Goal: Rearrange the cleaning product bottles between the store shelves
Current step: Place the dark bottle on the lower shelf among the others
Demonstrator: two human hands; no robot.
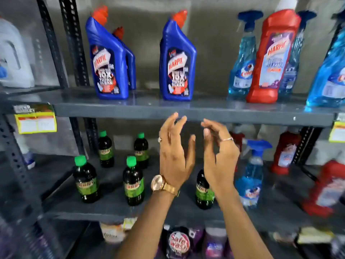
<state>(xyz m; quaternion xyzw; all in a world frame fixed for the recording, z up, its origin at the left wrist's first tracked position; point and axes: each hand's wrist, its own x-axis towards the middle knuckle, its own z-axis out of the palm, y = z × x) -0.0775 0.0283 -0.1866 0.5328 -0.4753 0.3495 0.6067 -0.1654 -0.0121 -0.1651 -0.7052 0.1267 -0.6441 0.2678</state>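
On the upper shelf (130,109) stand blue Harpic bottles with red caps: one (107,58) at the left with another behind it, and one (177,60) in the middle. A red Harpic bottle (270,57) and blue spray bottles (242,58) stand to the right. My left hand (174,152) and my right hand (218,154) are raised side by side just below the upper shelf's front edge, palms facing each other, fingers apart, holding nothing. Behind them, on the lower shelf (112,212), stand several dark bottles with green caps (133,184).
A white jug (15,57) stands on the neighbouring shelf at the left. The lower shelf's right side holds a blue spray bottle (252,174) and red bottles (324,187). Yellow price tags (35,122) hang from the shelf edge. Packets (179,242) sit on the bottom shelf.
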